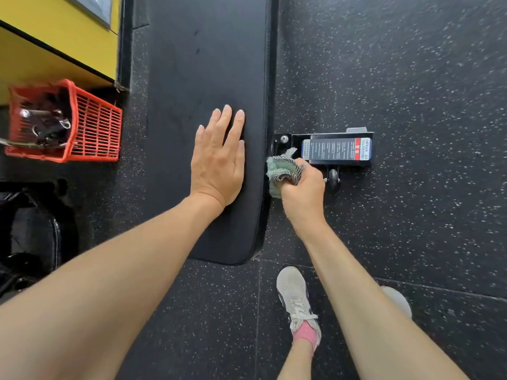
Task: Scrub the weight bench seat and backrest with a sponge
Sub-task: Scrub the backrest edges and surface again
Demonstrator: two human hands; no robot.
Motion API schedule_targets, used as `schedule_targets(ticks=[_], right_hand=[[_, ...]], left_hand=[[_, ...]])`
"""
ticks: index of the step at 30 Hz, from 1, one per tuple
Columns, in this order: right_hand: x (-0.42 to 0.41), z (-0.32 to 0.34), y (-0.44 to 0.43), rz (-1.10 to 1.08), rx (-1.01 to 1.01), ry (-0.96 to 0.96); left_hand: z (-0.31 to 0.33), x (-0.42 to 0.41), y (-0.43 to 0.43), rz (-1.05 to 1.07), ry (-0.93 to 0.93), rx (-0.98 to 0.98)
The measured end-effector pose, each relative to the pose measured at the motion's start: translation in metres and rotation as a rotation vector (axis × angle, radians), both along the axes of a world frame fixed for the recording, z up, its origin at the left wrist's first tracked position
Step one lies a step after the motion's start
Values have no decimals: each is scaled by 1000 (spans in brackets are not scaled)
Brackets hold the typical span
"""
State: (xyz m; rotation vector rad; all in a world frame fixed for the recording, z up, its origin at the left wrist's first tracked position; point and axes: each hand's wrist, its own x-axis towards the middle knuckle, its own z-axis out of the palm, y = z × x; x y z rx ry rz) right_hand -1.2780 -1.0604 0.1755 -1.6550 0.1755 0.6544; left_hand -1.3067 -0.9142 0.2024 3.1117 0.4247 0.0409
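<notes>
Clamped in right fingers (295, 179), the crumpled green-grey cloth (282, 167) could be snagged on the black steel bracket (295, 140) just beyond; left fingers (226, 123) are spread flat.

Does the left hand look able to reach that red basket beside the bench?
Probably yes. The left hand lies flat and empty on the bench pad, and only a bare strip of floor shows between the pad and the red basket.
</notes>
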Motion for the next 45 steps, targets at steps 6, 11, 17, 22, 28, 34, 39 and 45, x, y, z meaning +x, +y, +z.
schedule_targets(ticks=[6,11,17,22,28,34,39,45], right_hand=[[-16,8,-12,90,-43,63],[5,0,11,-75,-39,108],[-47,15,-24,62,96,116],[-1,6,5,-88,68,50],[-57,16,-15,-77,76,124],[-8,6,10,-148,69,158],[12,0,18,-134,73,93],[2,6,5,-33,89,119]], left_hand=[[0,-1,-1,1,-1,25],[0,-1,1,2,-4,19],[3,0,-2,11,10,0],[2,1,0,16,11,-12],[4,1,0,16,30,-26],[4,1,-2,10,-4,-24],[3,0,0,14,24,-26],[3,0,0,3,23,-21]])
